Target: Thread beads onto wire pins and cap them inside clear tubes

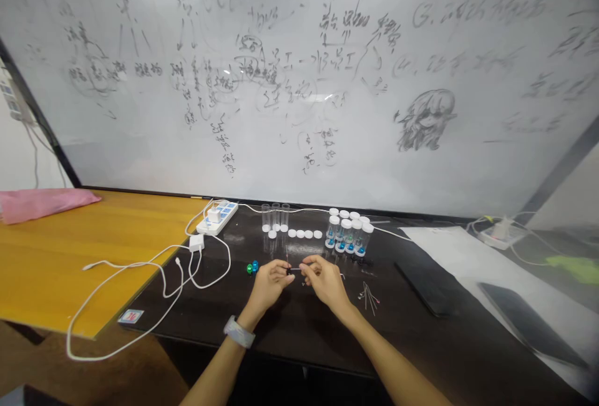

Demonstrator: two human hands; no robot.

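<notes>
Over the dark table, my left hand (269, 284) pinches a small black piece (289, 272) between thumb and fingers. My right hand (326, 280) is closed on a thin pale rod (296, 269) that reaches across to the black piece; whether the two are joined is too small to tell. A green ball (249, 269) and a blue ball (255, 265) rest left of my left hand. Several thin metal rods with small coloured ends (369, 297) lie loosely together to the right of my right hand. Tiny bits lie under my right fingers, partly hidden.
Behind my hands stand clear tubes (276, 216), loose white caps (309, 234) and capped tubes with blue contents (349, 236). A power strip (218, 217) with white cables is at left. A black phone-like slab (423, 287) and a dark tablet-like device (531, 322) lie right, before a whiteboard (299, 113).
</notes>
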